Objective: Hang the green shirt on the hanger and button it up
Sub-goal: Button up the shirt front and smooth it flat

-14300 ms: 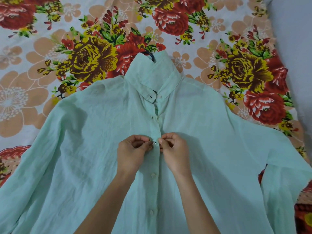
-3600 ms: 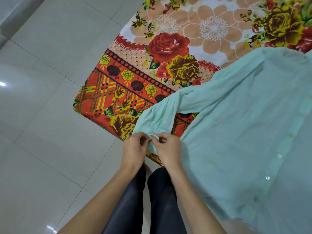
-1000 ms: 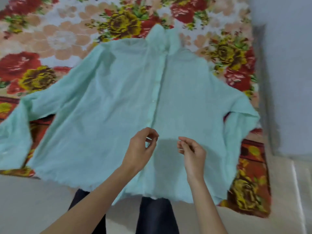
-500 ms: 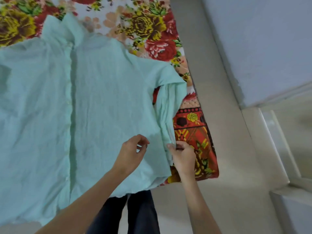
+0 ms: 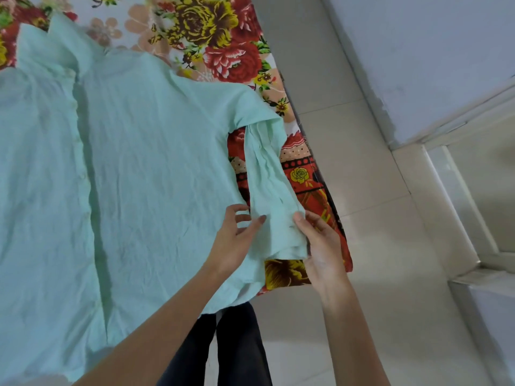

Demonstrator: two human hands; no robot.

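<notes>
The pale green shirt [image 5: 145, 174] lies front up on the flowered bedsheet [image 5: 223, 43], its placket closed down the left of the view. The hanger is hidden inside it. The shirt's right sleeve [image 5: 267, 174] hangs folded down along the bed's right edge. My right hand [image 5: 320, 246] holds the sleeve's cuff end from the right, thumb on top of the cloth. My left hand [image 5: 237, 240] rests on the shirt body beside the sleeve, fingers spread and touching the cuff's left side.
The bed's right edge and corner [image 5: 342, 263] lie just past my right hand. Pale tiled floor [image 5: 362, 151] runs beside it, with a grey wall [image 5: 434, 51] and a step or ledge [image 5: 468, 218] at the right. My dark trouser legs [image 5: 223, 346] stand against the bed's front.
My view has swung further right toward the right sleeve. My right hand has taken hold of the cuff and lifted it slightly; my left hand opened and moved up against the sleeve.
</notes>
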